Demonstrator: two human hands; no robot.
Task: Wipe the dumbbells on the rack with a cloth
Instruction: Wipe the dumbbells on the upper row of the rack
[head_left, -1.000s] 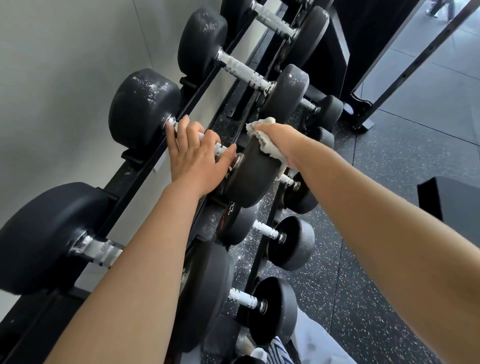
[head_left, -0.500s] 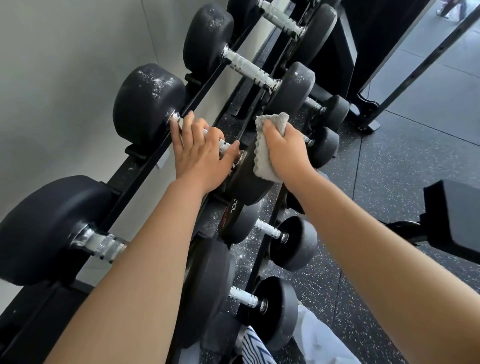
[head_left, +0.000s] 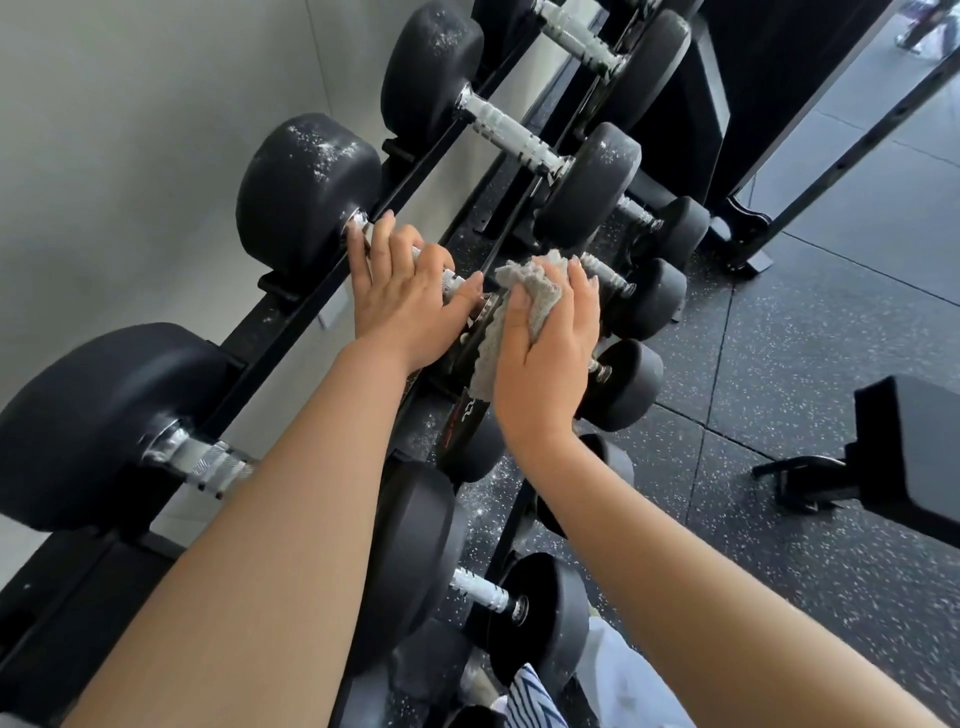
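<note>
Left hand (head_left: 405, 306) grips dumbbell (head_left: 306, 192), right hand (head_left: 545, 358) presses cloth (head_left: 524, 291) there; bench (head_left: 909, 457) nearby.

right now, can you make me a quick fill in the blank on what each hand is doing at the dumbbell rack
1. The left hand grips the metal ____ of a dumbbell.
2. The right hand presses a grey ____ against that dumbbell.
3. The dumbbell heads on the rack are ____ in colour.
Missing words: handle; cloth; black.

Left hand (head_left: 405, 306) grips the dumbbell (head_left: 306, 192); right hand (head_left: 550, 358) holds a cloth (head_left: 532, 286) against its head.
</note>
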